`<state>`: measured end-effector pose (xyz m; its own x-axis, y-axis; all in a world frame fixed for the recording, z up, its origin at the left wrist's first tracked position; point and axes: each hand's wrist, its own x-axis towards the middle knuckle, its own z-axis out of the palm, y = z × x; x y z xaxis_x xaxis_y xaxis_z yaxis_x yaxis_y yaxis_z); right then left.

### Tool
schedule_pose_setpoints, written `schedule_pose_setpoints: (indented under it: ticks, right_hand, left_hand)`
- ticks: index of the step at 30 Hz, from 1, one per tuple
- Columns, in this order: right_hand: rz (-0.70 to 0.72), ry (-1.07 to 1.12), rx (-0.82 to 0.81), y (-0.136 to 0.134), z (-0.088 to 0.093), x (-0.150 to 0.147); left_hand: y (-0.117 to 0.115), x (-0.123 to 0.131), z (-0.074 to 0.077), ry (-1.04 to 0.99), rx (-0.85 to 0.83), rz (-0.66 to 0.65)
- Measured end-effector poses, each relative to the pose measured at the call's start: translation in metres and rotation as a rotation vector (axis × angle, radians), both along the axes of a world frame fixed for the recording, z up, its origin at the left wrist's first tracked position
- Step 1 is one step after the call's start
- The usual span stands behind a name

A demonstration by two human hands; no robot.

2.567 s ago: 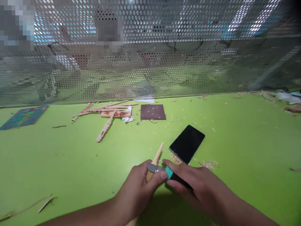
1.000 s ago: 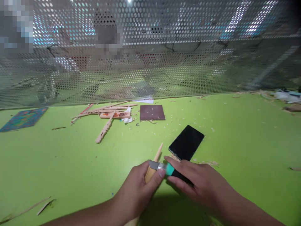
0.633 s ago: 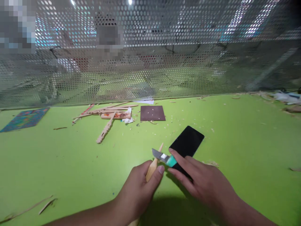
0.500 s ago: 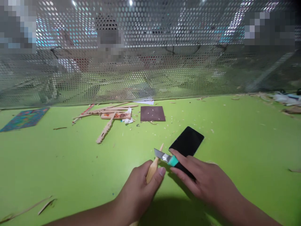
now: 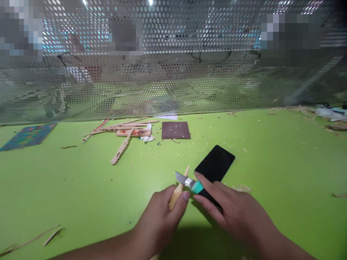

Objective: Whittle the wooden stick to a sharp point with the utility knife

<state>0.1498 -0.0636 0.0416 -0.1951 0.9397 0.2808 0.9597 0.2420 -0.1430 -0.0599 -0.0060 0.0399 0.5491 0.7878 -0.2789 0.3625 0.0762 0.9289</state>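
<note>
My left hand [image 5: 165, 213] is closed around a pale wooden stick [image 5: 176, 195], whose narrow pointed end sticks up past my thumb. In my right hand [image 5: 227, 206] is a craft knife [image 5: 197, 186] with a green and black handle. Its bare metal blade lies across the stick just below the tip. Most of the handle is hidden under my fingers. A black smartphone [image 5: 216, 163] lies flat on the green table [image 5: 89, 195], right behind my right hand.
Several carved wooden sticks [image 5: 121, 148] lie in a pile at the back left, near a brown square sheet [image 5: 176, 130]. A colourful mat [image 5: 28, 136] is at the far left. Wood shavings [image 5: 244, 189] are scattered about. A perforated metal screen [image 5: 173, 86] stands along the back edge.
The knife and my right hand have shifted slightly left and down along the stick. My left hand and the stick have barely moved.
</note>
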Motion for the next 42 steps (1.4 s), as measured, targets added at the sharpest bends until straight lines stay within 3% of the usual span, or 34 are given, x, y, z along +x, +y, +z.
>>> schedule_pose_setpoints:
  ticks: [3, 7, 12, 15, 18, 21, 31, 37, 42]
  right_hand:
    - [-0.006, 0.059, 0.043, 0.004, 0.004, 0.005]
    - [0.023, 0.194, -0.07, 0.005, 0.007, 0.009]
    - [0.057, 0.349, -0.249, 0.003, 0.008, 0.005]
    - [0.167, 0.446, -0.371, 0.003, 0.012, 0.002]
    - [0.272, 0.493, -0.412, 0.003, 0.014, -0.001]
    - [0.269, 0.488, -0.416, 0.002, 0.012, -0.002]
    - [0.212, 0.342, -0.198, -0.007, -0.008, -0.004]
    - [0.155, 0.202, -0.076, -0.005, -0.005, -0.007]
    - [0.119, 0.055, 0.089, 0.006, -0.002, 0.005]
  left_hand:
    - [0.005, -0.005, -0.002, -0.053, -0.114, -0.051]
    - [0.014, -0.009, 0.001, -0.16, -0.244, -0.098]
    - [0.017, -0.008, 0.006, -0.281, -0.281, -0.124]
    - [0.016, -0.009, 0.006, -0.337, -0.298, -0.134]
    - [0.015, -0.009, 0.006, -0.383, -0.34, -0.152]
    - [0.015, -0.009, 0.007, -0.407, -0.328, -0.162]
    - [0.013, -0.007, 0.003, -0.375, -0.25, -0.129]
    - [0.009, -0.008, -0.001, -0.222, -0.186, -0.068]
    - [0.01, -0.009, -0.002, -0.254, -0.218, -0.114]
